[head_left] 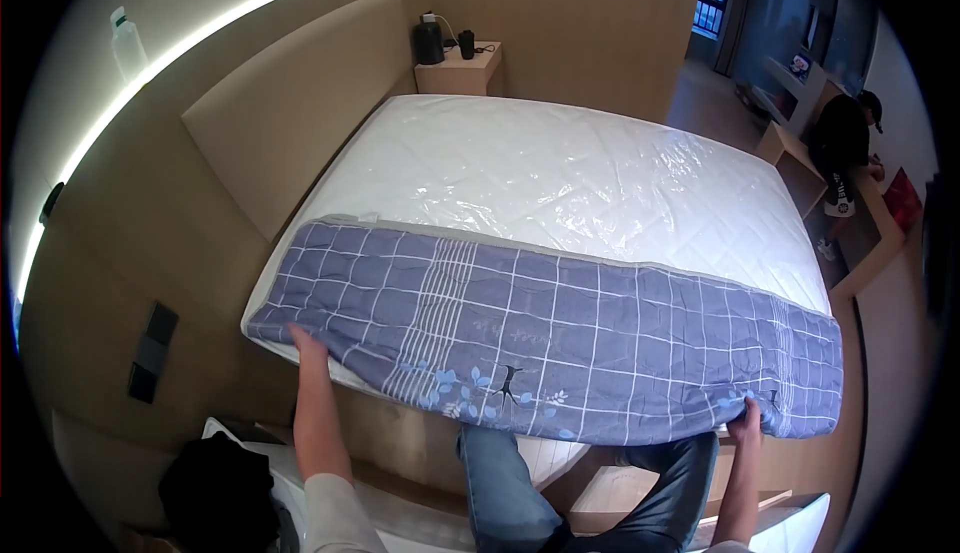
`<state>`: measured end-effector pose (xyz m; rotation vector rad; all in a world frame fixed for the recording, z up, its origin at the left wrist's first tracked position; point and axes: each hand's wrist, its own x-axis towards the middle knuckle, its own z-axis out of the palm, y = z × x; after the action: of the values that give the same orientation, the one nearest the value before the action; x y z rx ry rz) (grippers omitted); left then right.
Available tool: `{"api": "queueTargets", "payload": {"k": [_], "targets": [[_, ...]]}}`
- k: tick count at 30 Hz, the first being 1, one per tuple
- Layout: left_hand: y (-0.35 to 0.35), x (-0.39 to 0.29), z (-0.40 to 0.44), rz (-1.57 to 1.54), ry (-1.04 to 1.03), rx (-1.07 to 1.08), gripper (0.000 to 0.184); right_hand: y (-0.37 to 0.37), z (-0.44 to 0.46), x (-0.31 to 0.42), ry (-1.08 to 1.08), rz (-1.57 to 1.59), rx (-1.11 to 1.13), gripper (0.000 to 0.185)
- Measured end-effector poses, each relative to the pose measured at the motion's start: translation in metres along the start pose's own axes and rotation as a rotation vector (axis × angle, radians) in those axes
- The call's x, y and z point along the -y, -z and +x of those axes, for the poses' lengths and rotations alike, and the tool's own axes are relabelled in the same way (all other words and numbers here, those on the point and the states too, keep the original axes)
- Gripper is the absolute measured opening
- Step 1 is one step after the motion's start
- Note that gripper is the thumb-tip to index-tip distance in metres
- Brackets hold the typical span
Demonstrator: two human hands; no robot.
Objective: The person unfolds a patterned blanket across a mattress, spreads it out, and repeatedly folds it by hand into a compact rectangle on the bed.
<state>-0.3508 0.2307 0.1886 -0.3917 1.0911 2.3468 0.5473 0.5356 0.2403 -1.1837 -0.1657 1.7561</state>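
Observation:
A blue checked bed cover (560, 323) with white lines and a leaf print lies folded in a long strip along the near side of the mattress (520, 173). The mattress is white and wrapped in shiny clear plastic. My left hand (308, 341) grips the cover's near edge by the headboard end, its fingers partly hidden by the fabric. At the foot end, my right hand (746, 421) is closed on the same near edge, with some fingers out of sight under the cloth. Between my hands the edge hangs slightly over the mattress side.
A padded headboard (300, 103) stands at the left, below a lit ledge holding a bottle (127, 45). Beyond the bed is a nightstand (460, 75) with dark items. Black cloth (220, 493) lies at lower left. Another person (848, 138) bends over a wooden unit (870, 253) at right.

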Motion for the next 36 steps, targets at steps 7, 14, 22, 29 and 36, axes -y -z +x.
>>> {"api": "queueTargets", "payload": {"k": [7, 14, 22, 29, 36], "targets": [[-0.140, -0.070, -0.023, -0.012, -0.207, 0.360, 0.048, -0.057, -0.028, 0.045, 0.400, 0.026, 0.165, 0.041], [0.062, -0.040, 0.015, 0.678, -0.395, -0.373, 0.056, 0.029, -0.024, -0.032, 0.350, -0.539, -0.366, 0.047], [0.052, -0.018, -0.060, 0.267, -0.169, -0.018, 0.055, -0.001, -0.062, -0.026, 0.173, -0.211, 0.045, 0.041], [0.030, -0.032, -0.048, 0.523, -0.158, -0.346, 0.070, 0.028, -0.034, -0.011, 0.214, -1.535, -0.440, 0.038], [-0.008, -0.044, -0.060, 0.233, 0.051, 0.023, 0.071, -0.119, -0.097, -0.072, 0.933, -1.512, -0.299, 0.032]]}}
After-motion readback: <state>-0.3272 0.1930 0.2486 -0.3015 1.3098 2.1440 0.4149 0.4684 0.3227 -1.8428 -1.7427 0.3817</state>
